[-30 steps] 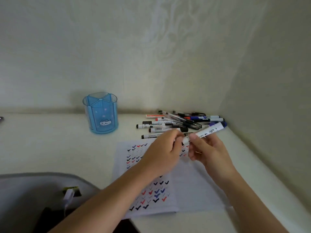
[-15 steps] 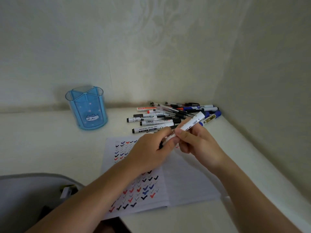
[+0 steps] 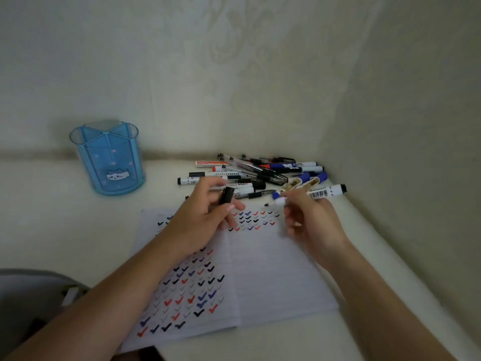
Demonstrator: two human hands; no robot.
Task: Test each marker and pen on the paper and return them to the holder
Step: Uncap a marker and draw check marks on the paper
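Observation:
My right hand point(image 3: 313, 221) grips a white marker point(image 3: 321, 192) with a barcode, its bare tip pointing left just above the paper's far edge. My left hand point(image 3: 201, 220) pinches the marker's black cap point(image 3: 227, 195), held a short way left of the tip. Under both hands lies the lined paper point(image 3: 270, 277), covered with several black, blue and red check marks. A pile of markers and pens point(image 3: 257, 173) lies behind the paper near the corner. The blue see-through holder point(image 3: 109, 157) stands at the far left with nothing visible in it.
Walls close the table point(image 3: 52, 230) at the back and on the right, meeting in a corner behind the pile. A grey object point(image 3: 31, 295) lies at the lower left edge.
My two hands have pulled apart. The black cap has come off the marker and sits in my left hand, while my right hand keeps the marker with its tip bared.

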